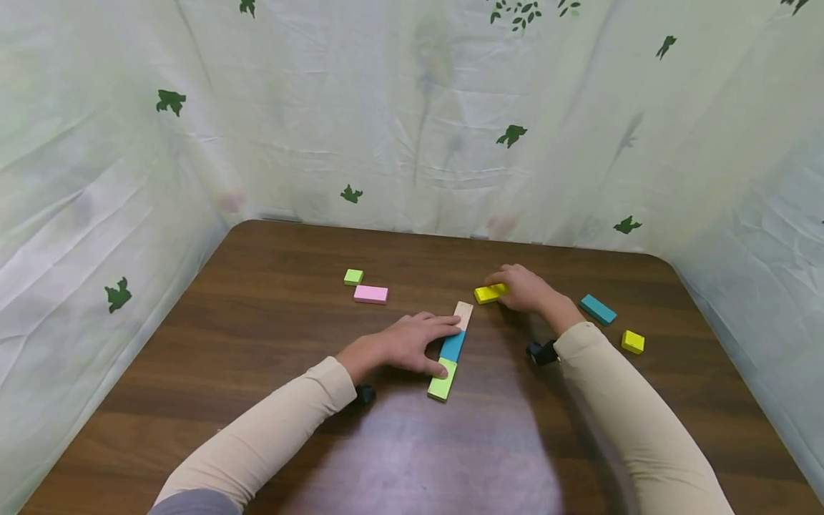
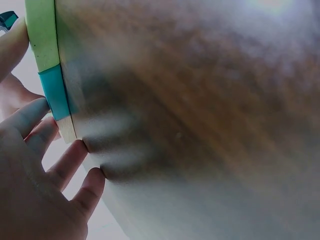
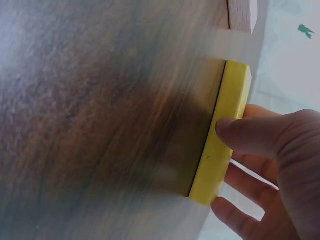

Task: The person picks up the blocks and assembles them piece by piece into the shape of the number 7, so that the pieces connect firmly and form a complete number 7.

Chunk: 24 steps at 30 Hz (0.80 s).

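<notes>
A light green block [image 1: 442,380], a blue block [image 1: 453,346] and a plain wooden block [image 1: 463,315] lie end to end in a row on the table. My left hand [image 1: 412,343] rests against this row from the left, its thumb at the green block and its fingers spread by the blue and wooden ones. In the left wrist view two fingertips [image 2: 95,175] touch the tabletop. Beyond the row's far end, my right hand [image 1: 524,287] pinches a yellow block [image 3: 220,145] between thumb and fingers, low at the table surface.
Left of the row lie a pink block [image 1: 370,295] and a small green block [image 1: 353,277]. To the right are another blue block [image 1: 598,310] and a small yellow block [image 1: 633,342]. A patterned white curtain [image 1: 412,143] surrounds the brown table [image 1: 290,250].
</notes>
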Available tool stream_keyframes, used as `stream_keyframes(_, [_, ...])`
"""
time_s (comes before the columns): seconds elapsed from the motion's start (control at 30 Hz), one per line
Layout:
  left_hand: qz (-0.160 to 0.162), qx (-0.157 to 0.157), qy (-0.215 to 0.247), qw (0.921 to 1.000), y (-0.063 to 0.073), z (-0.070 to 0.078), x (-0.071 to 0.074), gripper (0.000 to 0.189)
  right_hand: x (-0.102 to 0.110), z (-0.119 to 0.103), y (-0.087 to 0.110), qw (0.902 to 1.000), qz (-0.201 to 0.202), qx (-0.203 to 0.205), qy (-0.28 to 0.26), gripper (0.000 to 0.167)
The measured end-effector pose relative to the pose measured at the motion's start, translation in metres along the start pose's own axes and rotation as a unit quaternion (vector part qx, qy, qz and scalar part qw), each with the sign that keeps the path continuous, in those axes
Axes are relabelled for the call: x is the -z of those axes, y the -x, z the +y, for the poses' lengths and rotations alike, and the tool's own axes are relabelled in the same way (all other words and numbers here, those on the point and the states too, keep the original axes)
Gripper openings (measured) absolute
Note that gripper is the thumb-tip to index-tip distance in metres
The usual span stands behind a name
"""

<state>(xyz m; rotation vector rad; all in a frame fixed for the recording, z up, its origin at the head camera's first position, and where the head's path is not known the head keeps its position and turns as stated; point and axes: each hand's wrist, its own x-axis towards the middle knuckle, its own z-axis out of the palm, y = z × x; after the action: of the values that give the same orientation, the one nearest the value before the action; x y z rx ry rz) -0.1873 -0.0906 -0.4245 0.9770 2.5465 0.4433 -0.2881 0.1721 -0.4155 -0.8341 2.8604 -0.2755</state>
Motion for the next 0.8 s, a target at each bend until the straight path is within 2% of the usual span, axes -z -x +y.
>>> stream_keyframes(0.2, [-0.002, 0.000, 0.002, 1.0000, 0.000, 0.001, 0.001, 0.075, 0.001, -0.003, 0.001, 0.9999, -0.006, -0.014, -0.004, 0.037])
stream_keyframes(0.57, [-0.001, 0.001, 0.005, 1.0000, 0.001, 0.002, 0.001, 0.076, 0.003, -0.004, -0.005, 0.9999, -0.015, 0.001, 0.004, 0.038])
stream_keyframes(0.8, [-0.002, 0.002, 0.007, 1.0000, 0.001, 0.002, 0.001, 0.075, 0.003, -0.009, -0.009, 0.9986, -0.016, 0.051, 0.001, 0.036])
